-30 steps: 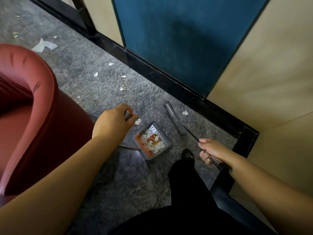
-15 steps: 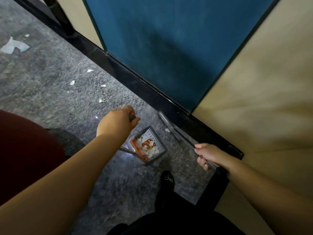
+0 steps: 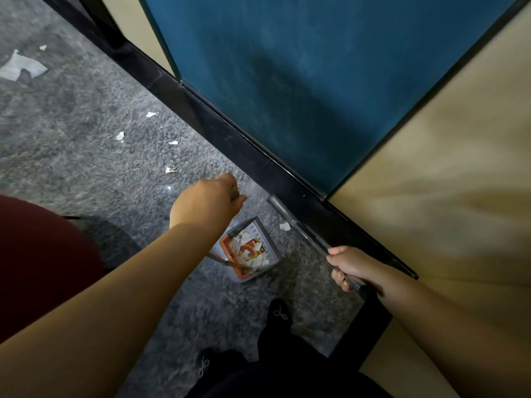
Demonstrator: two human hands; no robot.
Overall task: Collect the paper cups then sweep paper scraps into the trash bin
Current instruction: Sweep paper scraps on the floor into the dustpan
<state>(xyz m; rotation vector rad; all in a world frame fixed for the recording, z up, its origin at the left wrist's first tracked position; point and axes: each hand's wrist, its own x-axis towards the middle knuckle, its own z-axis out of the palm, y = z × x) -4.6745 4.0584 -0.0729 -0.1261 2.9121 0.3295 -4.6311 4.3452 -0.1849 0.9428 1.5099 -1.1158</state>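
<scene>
My left hand (image 3: 208, 203) grips the top of a long dustpan handle. The grey dustpan (image 3: 250, 251) below it stands on the grey carpet and holds several white paper scraps over an orange comb edge. In my right hand (image 3: 349, 267) is the broom handle; the broom (image 3: 290, 218) lies low along the black baseboard. One white scrap (image 3: 285, 226) lies between the dustpan and the broom. Several small scraps (image 3: 171, 169) dot the carpet to the upper left, and a large torn piece (image 3: 21, 67) lies far left.
A dark red armchair (image 3: 43, 265) fills the left side. A black baseboard (image 3: 230, 139) runs diagonally under a blue panel (image 3: 301, 67) and beige wall panels (image 3: 431, 196). My black shoes (image 3: 277, 313) and dark trousers are at the bottom.
The view has shifted along the wall; the armchair now sits lower left. The broom has moved closer to the baseboard. Both hands keep their grips.
</scene>
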